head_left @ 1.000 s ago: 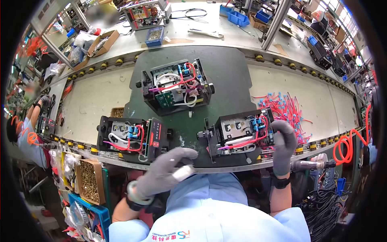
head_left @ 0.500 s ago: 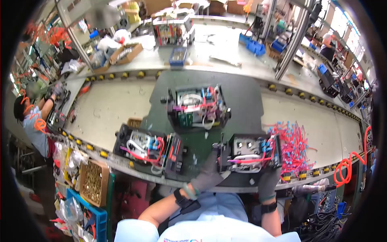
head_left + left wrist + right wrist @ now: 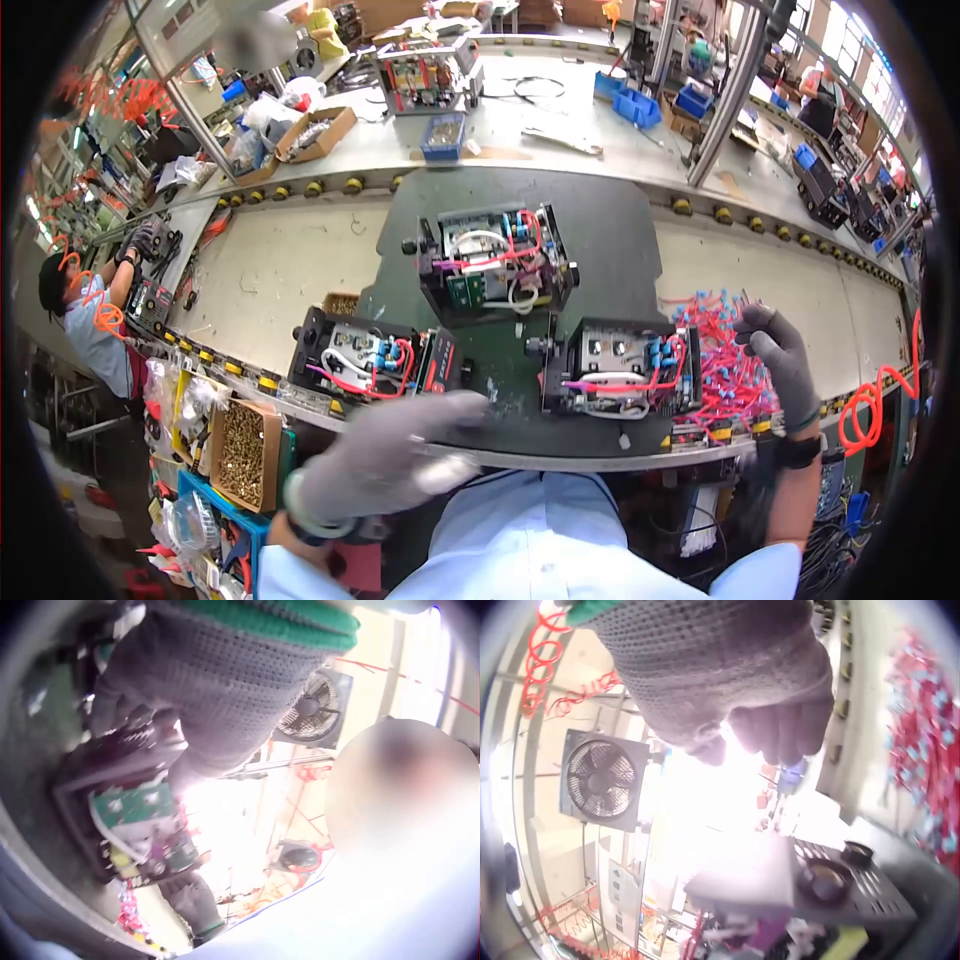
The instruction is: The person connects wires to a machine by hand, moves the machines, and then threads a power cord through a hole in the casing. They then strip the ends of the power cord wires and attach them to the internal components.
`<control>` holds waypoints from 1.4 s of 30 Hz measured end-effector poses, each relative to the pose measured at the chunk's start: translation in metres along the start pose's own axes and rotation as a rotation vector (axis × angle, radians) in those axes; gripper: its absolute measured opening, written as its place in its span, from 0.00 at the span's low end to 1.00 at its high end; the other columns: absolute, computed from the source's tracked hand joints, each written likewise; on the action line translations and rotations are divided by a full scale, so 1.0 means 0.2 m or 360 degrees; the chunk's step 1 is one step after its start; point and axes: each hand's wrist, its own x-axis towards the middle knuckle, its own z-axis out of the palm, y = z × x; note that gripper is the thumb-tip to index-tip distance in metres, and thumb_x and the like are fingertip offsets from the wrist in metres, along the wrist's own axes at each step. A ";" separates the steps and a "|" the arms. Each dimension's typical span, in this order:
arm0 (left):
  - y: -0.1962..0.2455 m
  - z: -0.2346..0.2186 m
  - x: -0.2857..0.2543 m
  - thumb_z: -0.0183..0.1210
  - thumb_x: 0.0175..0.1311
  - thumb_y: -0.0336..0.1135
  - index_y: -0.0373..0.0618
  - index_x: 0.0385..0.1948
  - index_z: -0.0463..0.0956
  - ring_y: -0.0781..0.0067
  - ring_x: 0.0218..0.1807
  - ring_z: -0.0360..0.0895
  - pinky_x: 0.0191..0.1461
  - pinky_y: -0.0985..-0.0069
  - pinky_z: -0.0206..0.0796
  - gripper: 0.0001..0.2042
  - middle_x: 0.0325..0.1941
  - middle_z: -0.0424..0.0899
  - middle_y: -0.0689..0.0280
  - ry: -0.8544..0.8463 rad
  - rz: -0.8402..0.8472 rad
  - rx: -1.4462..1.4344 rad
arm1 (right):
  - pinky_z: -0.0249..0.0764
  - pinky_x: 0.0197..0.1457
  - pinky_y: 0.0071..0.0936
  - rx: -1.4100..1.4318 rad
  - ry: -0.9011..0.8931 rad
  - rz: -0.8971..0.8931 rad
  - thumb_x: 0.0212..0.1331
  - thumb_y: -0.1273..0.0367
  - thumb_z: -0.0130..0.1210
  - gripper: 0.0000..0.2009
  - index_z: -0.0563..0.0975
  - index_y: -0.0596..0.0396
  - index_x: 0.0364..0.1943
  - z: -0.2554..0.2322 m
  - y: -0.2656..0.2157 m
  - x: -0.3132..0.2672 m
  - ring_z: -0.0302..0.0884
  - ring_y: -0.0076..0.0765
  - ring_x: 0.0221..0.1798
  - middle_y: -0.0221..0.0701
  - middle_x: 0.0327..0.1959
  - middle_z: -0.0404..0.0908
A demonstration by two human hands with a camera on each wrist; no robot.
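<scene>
Three opened electronic units with black housings stand on a dark green board (image 3: 600, 220): a rear unit (image 3: 495, 262), a front left unit (image 3: 365, 360) and a front right unit (image 3: 630, 372). White, red and blue-tipped wiring shows on each. My grey-gloved left hand (image 3: 385, 465) hovers at the board's front edge, below the left unit, fingers stretched to the right and holding nothing. In the head view my right hand (image 3: 785, 360), also gloved, is beside the heap of red wires (image 3: 720, 370), fingers loosely bent and holding nothing. The right wrist view shows the fingers (image 3: 791, 727) above a unit's panel.
Roller rails (image 3: 720, 215) run along both sides of the line. Behind stands a bench with a blue bin (image 3: 443, 137) and another open machine (image 3: 425, 75). Low at left is a box of brass parts (image 3: 243, 455). An orange coiled hose (image 3: 860, 420) hangs at right.
Half a second ago both hands were at the front right unit. Since then the left hand has drawn back to the left and the right hand has moved right, beside the wires.
</scene>
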 end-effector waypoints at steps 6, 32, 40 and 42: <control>-0.16 -0.37 0.38 0.69 0.58 0.39 0.39 0.56 0.75 0.66 0.40 0.85 0.47 0.71 0.75 0.25 0.38 0.86 0.59 0.0504 -0.0230 0.0398 | 0.77 0.53 0.25 -0.0663 -0.0379 -0.0417 0.61 0.70 0.57 0.16 0.79 0.61 0.51 0.31 -0.48 0.44 0.83 0.26 0.44 0.35 0.40 0.86; -0.73 -0.50 1.03 0.65 0.62 0.42 0.37 0.42 0.77 0.76 0.27 0.77 0.30 0.76 0.70 0.17 0.30 0.81 0.64 0.0359 -0.0878 -0.0241 | 0.77 0.33 0.26 -0.0421 -0.1023 0.0158 0.64 0.79 0.49 0.08 0.78 0.56 0.41 0.98 0.09 1.41 0.76 0.20 0.28 0.26 0.27 0.79; -0.74 -0.51 1.11 0.64 0.62 0.43 0.36 0.46 0.75 0.74 0.32 0.80 0.32 0.73 0.74 0.20 0.35 0.82 0.60 0.0279 -0.0715 -0.0094 | 0.77 0.34 0.25 -0.0497 -0.0945 0.0082 0.66 0.75 0.54 0.04 0.78 0.54 0.41 0.92 0.08 1.50 0.76 0.19 0.32 0.22 0.32 0.79; -0.78 -0.49 1.17 0.63 0.63 0.46 0.35 0.48 0.73 0.72 0.33 0.79 0.35 0.72 0.75 0.23 0.36 0.81 0.60 0.0370 -0.0783 -0.0131 | 0.83 0.36 0.30 -0.0526 -0.0848 0.0228 0.66 0.74 0.53 0.05 0.76 0.56 0.43 0.91 0.06 1.46 0.81 0.24 0.34 0.26 0.33 0.80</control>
